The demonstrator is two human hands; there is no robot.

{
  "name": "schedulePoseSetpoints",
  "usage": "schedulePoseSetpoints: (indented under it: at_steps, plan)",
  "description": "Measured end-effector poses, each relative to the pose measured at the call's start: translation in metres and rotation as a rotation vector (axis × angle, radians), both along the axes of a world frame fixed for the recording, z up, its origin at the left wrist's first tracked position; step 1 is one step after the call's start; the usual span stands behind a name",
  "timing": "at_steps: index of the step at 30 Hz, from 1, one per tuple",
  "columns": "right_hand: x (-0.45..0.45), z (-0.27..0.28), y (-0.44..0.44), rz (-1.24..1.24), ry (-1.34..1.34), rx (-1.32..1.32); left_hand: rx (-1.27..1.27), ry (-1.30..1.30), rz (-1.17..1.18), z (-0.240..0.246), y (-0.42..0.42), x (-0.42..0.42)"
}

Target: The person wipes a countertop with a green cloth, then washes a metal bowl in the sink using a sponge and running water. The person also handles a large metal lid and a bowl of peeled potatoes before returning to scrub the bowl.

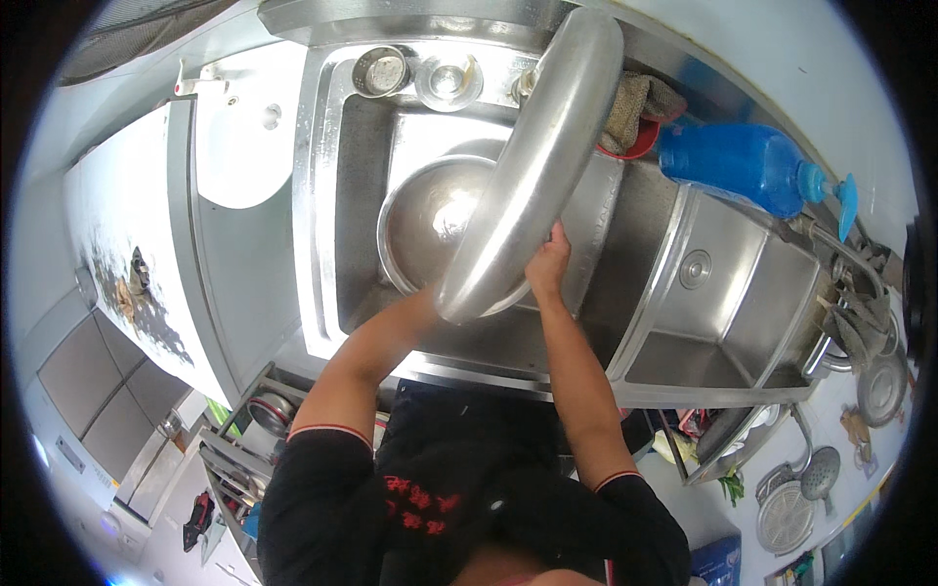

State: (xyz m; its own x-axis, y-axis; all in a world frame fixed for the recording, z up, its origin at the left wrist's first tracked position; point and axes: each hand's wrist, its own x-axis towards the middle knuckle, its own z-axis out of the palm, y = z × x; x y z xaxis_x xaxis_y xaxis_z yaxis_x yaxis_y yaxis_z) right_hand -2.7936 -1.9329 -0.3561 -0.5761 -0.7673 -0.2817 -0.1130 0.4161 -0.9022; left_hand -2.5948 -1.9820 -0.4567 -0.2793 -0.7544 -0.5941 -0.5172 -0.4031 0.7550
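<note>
A large stainless steel basin (538,165) is tilted on edge over the big sink (454,344), its curved outer side facing up. My right hand (549,265) grips it at the right edge, thumb upward and the other fingers partly hidden. My left forearm (388,333) reaches behind the near end of this basin, which hides my left hand, so its hold cannot be seen. Below, a second round metal bowl (429,227) rests in the sink, partly covered by the tilted basin.
On the sink's back ledge are a metal cup (381,72), a glass-like dish (448,79) and a cloth (630,110) over a red bowl (639,143). A blue pump bottle (733,165) lies right of them. A smaller sink (703,300) adjoins; a white washbasin (245,146) stands left.
</note>
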Motion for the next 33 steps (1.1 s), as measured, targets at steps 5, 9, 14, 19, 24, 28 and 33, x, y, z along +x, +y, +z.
schedulePoseSetpoints:
  at_steps: [5, 9, 14, 19, 24, 28, 33]
  plan:
    - [-0.006, -0.003, 0.002, 0.018, -0.012, 0.130, -0.256, -0.532, -0.207, 0.013, -0.005, 0.001]
    - [-0.009, 0.000, 0.004, 0.029, 0.028, 0.112, -0.100, -0.741, 0.154, 0.040, -0.028, -0.010]
    - [-0.006, -0.008, -0.004, 0.067, -0.039, 0.155, -0.052, -0.268, 0.494, 0.062, -0.045, -0.077]
    - [-0.017, -0.019, -0.007, -0.041, -0.337, 0.029, -0.262, 0.042, -0.083, 0.080, 0.008, -0.098]
    - [-0.023, -0.019, 0.003, -0.258, -0.313, 0.060, -0.251, -0.461, -1.043, 0.048, 0.015, 0.036]
    - [-0.013, -0.007, 0.002, -0.126, -0.025, 0.134, -0.377, -0.838, -0.960, 0.038, 0.032, 0.053]
    - [-0.012, 0.010, 0.000, -0.093, 0.004, 0.235, -0.594, -0.443, -0.837, 0.046, 0.002, 0.004]
